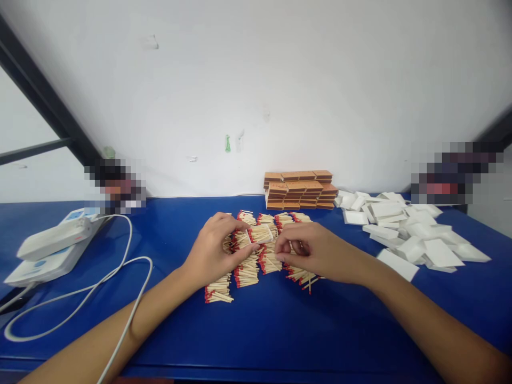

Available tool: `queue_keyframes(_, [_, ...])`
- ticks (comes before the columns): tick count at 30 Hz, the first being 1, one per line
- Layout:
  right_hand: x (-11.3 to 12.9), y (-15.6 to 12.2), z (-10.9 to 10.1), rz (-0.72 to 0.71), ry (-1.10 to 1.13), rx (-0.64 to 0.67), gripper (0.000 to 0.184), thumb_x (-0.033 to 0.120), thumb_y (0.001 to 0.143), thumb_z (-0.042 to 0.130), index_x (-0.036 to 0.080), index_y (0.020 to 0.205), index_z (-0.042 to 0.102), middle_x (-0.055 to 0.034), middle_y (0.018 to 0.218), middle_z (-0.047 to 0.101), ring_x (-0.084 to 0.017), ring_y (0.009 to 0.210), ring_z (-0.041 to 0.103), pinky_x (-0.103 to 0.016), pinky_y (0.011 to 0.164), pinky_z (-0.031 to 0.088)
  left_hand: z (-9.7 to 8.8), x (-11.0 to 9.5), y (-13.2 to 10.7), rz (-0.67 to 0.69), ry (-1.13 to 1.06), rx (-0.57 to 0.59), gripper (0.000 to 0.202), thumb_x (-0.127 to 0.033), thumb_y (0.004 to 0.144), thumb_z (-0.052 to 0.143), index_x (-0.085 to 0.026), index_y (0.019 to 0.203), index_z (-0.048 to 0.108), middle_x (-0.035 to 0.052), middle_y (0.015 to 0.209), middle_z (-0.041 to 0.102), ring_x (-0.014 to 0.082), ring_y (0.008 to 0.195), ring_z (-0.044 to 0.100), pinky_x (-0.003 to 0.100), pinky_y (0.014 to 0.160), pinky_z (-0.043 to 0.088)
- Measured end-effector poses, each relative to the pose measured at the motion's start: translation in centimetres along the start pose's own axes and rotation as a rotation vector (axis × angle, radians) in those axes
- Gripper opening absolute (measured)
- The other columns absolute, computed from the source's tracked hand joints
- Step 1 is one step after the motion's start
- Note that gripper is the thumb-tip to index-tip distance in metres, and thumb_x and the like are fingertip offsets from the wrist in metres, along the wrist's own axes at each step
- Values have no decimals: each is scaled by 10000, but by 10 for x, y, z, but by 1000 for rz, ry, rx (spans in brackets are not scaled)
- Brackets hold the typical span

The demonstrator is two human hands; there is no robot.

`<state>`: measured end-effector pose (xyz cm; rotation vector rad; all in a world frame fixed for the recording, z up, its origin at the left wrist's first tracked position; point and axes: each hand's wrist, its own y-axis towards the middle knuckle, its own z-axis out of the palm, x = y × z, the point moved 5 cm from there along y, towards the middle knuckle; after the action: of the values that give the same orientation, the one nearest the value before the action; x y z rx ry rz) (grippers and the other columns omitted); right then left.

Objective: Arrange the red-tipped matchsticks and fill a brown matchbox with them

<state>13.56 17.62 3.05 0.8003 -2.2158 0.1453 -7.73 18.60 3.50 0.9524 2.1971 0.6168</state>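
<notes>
At the centre of the frame my left hand (214, 248) pinches a small white tray (261, 233) packed with matches, its fingers closed round the tray's left end just above the heap of red-tipped matches (250, 269) on the blue table (280, 325). My right hand (310, 250) rests curled on the heap just right of the tray, fingertips (280, 250) nearly together, though I cannot tell whether they grip any matches.

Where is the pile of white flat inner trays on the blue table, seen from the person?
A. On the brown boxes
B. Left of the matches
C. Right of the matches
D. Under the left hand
C: the pile of white flat inner trays lies to the right of the red-tipped wooden matches, beyond the right hand.
</notes>
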Motion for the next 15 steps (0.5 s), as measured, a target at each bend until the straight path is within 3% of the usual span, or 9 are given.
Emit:
queue_keyframes(4, [5,-6,-9,79,141,-71,90,292,907,677,214,880,643,39,686,578,-103,571,462,-241,547,393,0,0,0,0,9,2,310,-414,886,801,-203,1094,712,67,965,718,233,943,622,399,835,532])
queue_keyframes(11, [8,-5,15,130,259,106,74,156,795,672,206,824,626,38,685,616,-104,597,514,-232,550,421,0,2,-1,-1,11,4,297,-394,889,801,-200,1092,708,64,979,719,232,956,617,399,850,523])
queue_keyframes(15, [7,-5,27,107,152,177,64,163,769,692,199,769,639,46,653,608,-100,583,528,-226,543,420,1,2,-1,15,19,11,300,-398,894,797,-201,1100,706,60,984,716,229,961,614,394,855,516])
